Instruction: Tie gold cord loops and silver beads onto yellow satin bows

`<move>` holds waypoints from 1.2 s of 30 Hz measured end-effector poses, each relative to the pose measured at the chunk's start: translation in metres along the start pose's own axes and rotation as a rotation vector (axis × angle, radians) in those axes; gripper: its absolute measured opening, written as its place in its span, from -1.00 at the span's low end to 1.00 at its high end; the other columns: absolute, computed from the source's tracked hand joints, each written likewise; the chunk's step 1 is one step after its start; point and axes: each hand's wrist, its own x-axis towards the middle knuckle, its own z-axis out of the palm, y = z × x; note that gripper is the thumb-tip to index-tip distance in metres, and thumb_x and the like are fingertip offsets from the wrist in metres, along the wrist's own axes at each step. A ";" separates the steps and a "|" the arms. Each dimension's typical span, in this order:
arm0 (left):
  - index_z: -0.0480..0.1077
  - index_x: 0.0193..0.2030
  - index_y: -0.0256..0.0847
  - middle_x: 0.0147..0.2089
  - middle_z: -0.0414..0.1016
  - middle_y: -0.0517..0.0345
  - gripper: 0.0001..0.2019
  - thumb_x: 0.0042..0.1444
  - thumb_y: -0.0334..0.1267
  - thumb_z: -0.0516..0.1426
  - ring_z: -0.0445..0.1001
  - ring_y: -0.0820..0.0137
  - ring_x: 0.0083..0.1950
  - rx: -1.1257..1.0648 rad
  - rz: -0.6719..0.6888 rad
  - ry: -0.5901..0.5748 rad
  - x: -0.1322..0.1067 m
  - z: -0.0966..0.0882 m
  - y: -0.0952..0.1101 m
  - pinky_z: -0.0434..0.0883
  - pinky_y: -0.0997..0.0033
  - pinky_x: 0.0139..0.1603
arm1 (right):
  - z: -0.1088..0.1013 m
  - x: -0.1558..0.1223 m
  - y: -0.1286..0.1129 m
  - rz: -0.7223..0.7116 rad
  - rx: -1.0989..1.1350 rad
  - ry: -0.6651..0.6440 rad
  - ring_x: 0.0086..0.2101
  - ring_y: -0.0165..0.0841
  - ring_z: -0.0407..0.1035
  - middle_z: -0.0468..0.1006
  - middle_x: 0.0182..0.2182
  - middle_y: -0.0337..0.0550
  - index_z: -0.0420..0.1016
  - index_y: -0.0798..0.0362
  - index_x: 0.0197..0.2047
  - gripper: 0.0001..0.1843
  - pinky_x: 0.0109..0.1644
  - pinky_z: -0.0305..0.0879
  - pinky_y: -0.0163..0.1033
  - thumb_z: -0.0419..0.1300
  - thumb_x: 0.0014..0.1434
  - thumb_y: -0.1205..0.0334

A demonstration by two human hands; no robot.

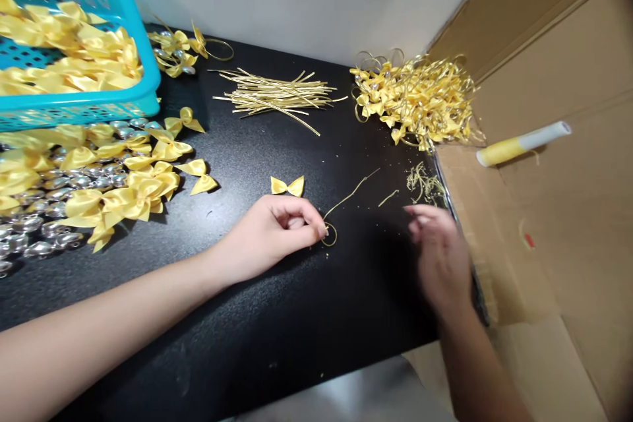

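My left hand point(291, 227) pinches a thin gold cord point(345, 200) between thumb and index finger. A small loop of the cord point(335, 235) hangs at the fingertips, and a long tail runs off to the upper right. Just beyond the left hand lies a single yellow satin bow point(287, 186). My right hand point(438, 250) is at the table's right side, blurred, its fingers partly curled and pointing left. Whether anything is in it does not show. Closest to it are a small heap of gold cord scraps point(423, 184) and one short cut piece point(388, 198).
A turquoise basket point(148, 95) of yellow bows stands at the far left. Loose bows point(143, 191) and silver beads point(39, 249) lie before it. Straight gold cords point(279, 93) and a pile of looped bow pieces point(418, 99) are at the back. Cardboard point(554, 211) borders the black table's right edge.
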 end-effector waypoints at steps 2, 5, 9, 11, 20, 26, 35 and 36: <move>0.45 -0.46 -0.28 -0.57 0.25 0.27 -0.78 -0.04 -0.12 0.19 0.08 0.55 -0.53 -0.003 -0.004 -0.005 0.000 0.000 0.000 0.04 0.54 -0.51 | -0.025 0.011 0.038 0.017 -0.193 0.199 -0.30 -0.25 0.41 0.54 -0.29 -0.07 0.46 0.03 -0.05 -0.59 -0.20 0.30 -0.15 -0.01 0.29 -0.08; 0.45 -0.47 -0.27 -0.59 0.23 0.29 -0.80 -0.04 -0.15 0.19 0.09 0.56 -0.54 -0.013 0.010 -0.011 0.001 0.000 0.002 0.06 0.55 -0.51 | -0.055 0.020 0.093 -0.013 -0.447 0.289 -0.27 -0.16 0.41 0.52 -0.29 0.03 0.49 0.10 -0.15 -0.57 -0.10 0.31 -0.02 0.08 0.21 -0.11; 0.43 -0.49 -0.28 -0.63 0.17 0.34 -0.85 -0.04 -0.22 0.18 0.08 0.58 -0.56 -0.036 0.040 -0.017 0.001 -0.001 0.002 0.07 0.59 -0.54 | -0.068 0.019 0.128 -0.075 -0.560 0.344 -0.18 -0.08 0.39 0.50 -0.27 0.09 0.56 0.12 -0.23 -0.53 0.02 0.28 0.09 0.07 0.18 -0.12; 0.43 -0.48 -0.28 -0.62 0.18 0.34 -0.86 -0.03 -0.24 0.18 0.09 0.59 -0.56 -0.031 0.040 -0.019 0.001 -0.001 0.002 0.07 0.60 -0.55 | -0.066 0.016 0.129 -0.070 -0.566 0.371 -0.14 -0.05 0.39 0.51 -0.22 0.12 0.58 0.13 -0.21 -0.50 0.08 0.24 0.14 0.05 0.18 -0.12; 0.45 -0.44 -0.30 -0.61 0.18 0.33 -0.79 0.05 -0.16 0.20 0.10 0.58 -0.55 0.010 0.094 -0.107 -0.003 -0.005 0.000 0.09 0.58 -0.54 | -0.063 0.018 0.130 -0.120 -0.517 0.258 0.05 0.01 0.33 0.48 -0.04 0.15 0.53 0.11 -0.08 -0.55 0.21 0.14 0.23 -0.03 0.24 0.01; 0.56 -0.35 -0.27 -0.43 0.49 0.12 -0.85 0.16 -0.28 0.18 0.31 0.53 -0.51 0.282 0.401 -0.188 -0.023 0.003 0.018 0.26 0.52 -0.50 | -0.064 0.012 0.065 -0.051 -0.341 0.304 0.12 0.08 0.26 0.44 0.02 0.14 0.53 0.00 -0.09 -0.63 0.23 0.10 0.22 0.16 0.16 -0.05; 0.50 -0.22 -0.19 -0.37 0.58 0.03 -0.85 0.18 -0.32 0.09 0.46 0.32 -0.36 0.525 0.811 -0.465 -0.061 0.050 0.007 0.47 0.33 -0.24 | 0.024 -0.013 -0.065 0.691 1.192 -1.017 -0.18 -0.30 0.49 0.56 -0.23 -0.01 0.42 0.06 -0.11 -0.56 0.00 0.41 -0.10 -0.13 0.36 -0.07; 0.50 -0.17 -0.14 -0.37 0.57 0.04 -0.84 0.17 -0.30 0.10 0.44 0.31 -0.38 0.565 0.795 -0.451 -0.065 0.052 -0.001 0.46 0.30 -0.29 | 0.027 -0.002 -0.067 0.747 1.197 -0.917 -0.30 -0.37 0.47 0.51 -0.35 -0.12 0.39 0.04 -0.18 -0.64 -0.06 0.42 -0.15 -0.13 0.38 0.04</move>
